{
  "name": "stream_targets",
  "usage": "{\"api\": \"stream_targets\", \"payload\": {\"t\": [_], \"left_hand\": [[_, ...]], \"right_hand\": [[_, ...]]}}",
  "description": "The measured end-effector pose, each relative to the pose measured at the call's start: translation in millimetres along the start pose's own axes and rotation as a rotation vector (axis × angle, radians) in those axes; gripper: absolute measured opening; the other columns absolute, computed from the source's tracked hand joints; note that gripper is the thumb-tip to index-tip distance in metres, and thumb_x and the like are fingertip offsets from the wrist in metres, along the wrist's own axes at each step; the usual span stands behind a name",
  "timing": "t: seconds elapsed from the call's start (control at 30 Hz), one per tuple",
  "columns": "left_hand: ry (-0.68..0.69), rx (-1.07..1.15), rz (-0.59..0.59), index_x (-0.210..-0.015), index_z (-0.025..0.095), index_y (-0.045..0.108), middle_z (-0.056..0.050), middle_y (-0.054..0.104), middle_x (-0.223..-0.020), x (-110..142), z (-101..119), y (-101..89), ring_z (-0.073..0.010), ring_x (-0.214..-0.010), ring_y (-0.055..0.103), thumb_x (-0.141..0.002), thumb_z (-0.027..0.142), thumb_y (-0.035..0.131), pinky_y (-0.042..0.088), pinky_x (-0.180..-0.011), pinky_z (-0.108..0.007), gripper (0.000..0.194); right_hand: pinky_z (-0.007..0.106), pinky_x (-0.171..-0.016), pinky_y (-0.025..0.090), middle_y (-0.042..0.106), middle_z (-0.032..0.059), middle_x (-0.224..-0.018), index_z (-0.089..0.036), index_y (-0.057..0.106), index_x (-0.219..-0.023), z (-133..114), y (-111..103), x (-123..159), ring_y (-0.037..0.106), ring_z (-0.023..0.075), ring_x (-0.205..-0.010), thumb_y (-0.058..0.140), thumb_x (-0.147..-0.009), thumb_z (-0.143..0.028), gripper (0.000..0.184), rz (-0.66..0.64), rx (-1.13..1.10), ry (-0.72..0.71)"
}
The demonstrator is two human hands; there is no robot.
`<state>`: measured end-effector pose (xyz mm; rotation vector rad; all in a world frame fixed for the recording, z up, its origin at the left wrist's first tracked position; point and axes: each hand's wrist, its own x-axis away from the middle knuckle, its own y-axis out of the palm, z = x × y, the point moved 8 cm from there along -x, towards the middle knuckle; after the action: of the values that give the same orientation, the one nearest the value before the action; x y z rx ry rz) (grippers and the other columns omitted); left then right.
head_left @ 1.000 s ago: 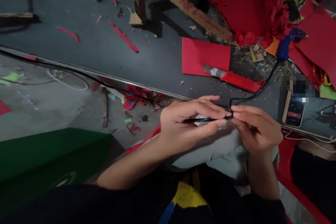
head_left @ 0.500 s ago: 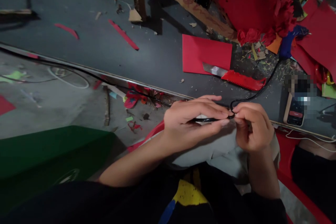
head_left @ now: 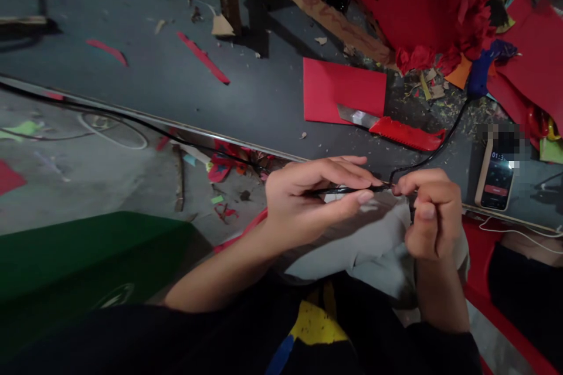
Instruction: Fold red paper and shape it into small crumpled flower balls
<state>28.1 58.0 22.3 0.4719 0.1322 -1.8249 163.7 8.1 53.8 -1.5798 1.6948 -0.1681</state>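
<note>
A black cord (head_left: 332,191) runs through my left hand (head_left: 303,190), pinched between its thumb and straight fingers just past the table's front edge. My right hand (head_left: 433,211) is curled at the cord's bend, its index fingertip against it and the thumb folded in; part of its grip is hidden. From the bend the cord goes up to a blue tool like a glue gun (head_left: 479,73), partly covered by red paper. Beyond my hands lies a red-handled craft knife (head_left: 407,132), its blade resting on a red card (head_left: 341,85).
A phone (head_left: 497,176) lies at the table's right edge. A large red paper-covered piece (head_left: 409,3) stands at the back. Red strips (head_left: 203,57) and scraps are scattered on the grey table (head_left: 259,111). A green box (head_left: 97,263) is at lower left; another person's dark clothing (head_left: 528,299) shows at right.
My right thumb has moved down from the cord and its fingers have curled in. The cord in my left hand now lies straighter, and my left hand has shifted slightly left.
</note>
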Motion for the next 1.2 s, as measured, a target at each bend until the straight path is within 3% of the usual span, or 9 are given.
{"api": "stream_targets", "payload": {"t": [0.1,0.17,0.27,0.57,0.9,1.2], "left_hand": [[-0.010,-0.011,0.012,-0.080,0.023,0.065,0.002,0.074,-0.079,1,0,-0.5,-0.0158,-0.074,0.072,-0.079,0.019,0.071,0.059,-0.086,-0.035,0.007],[0.010,-0.031,0.003,-0.082,0.024,0.065,0.002,0.074,-0.079,1,2,0.2,-0.0161,-0.073,0.072,-0.079,0.020,0.070,0.059,-0.086,-0.036,0.007],[0.063,-0.069,-0.025,-0.085,0.023,0.065,0.001,0.074,-0.079,0,7,1.7,-0.0157,-0.073,0.072,-0.079,0.018,0.070,0.058,-0.086,-0.035,0.009],[0.193,-0.201,-0.131,-0.079,0.020,0.062,0.000,0.075,-0.081,-3,20,7.6,-0.0143,-0.072,0.072,-0.076,0.011,0.071,0.057,-0.089,-0.033,0.012],[0.144,-0.120,-0.090,-0.077,0.023,0.065,0.001,0.074,-0.077,-3,17,6.9,-0.0157,-0.067,0.071,-0.074,0.014,0.072,0.059,-0.086,-0.035,0.012],[0.112,-0.123,-0.073,-0.075,0.025,0.065,0.002,0.074,-0.076,-4,18,4.4,-0.0163,-0.065,0.071,-0.076,0.016,0.070,0.060,-0.083,-0.037,0.010]], "right_hand": [[0.028,-0.058,0.050,0.057,-0.0006,-0.075,-0.021,0.051,-0.077,-5,-5,-2,0.057,0.0121,-0.067,0.046,-0.091,-0.023,0.015,0.069,0.041,-0.032],[0.029,-0.062,0.053,0.062,0.0006,-0.082,-0.022,0.056,-0.084,-7,-5,-3,0.061,0.0133,-0.073,0.056,-0.085,-0.018,0.004,0.101,0.074,-0.047],[0.028,-0.066,0.056,0.067,0.0011,-0.087,-0.021,0.059,-0.094,-9,-4,-5,0.064,0.0137,-0.079,0.063,-0.080,-0.012,0.018,0.101,0.065,-0.070],[0.027,-0.066,0.058,0.070,0.0012,-0.085,-0.021,0.061,-0.086,-14,1,-1,0.067,0.0127,-0.079,0.059,-0.081,-0.007,0.015,0.038,0.138,-0.181],[0.025,-0.062,0.059,0.070,0.0015,-0.079,-0.018,0.061,-0.079,-22,2,3,0.066,0.0119,-0.073,0.054,-0.082,-0.006,0.014,0.100,0.216,-0.323],[0.025,-0.061,0.059,0.072,0.0002,-0.081,-0.021,0.062,-0.087,-14,-4,2,0.068,0.0127,-0.073,0.063,-0.080,-0.010,0.013,0.136,0.073,-0.154]]}}
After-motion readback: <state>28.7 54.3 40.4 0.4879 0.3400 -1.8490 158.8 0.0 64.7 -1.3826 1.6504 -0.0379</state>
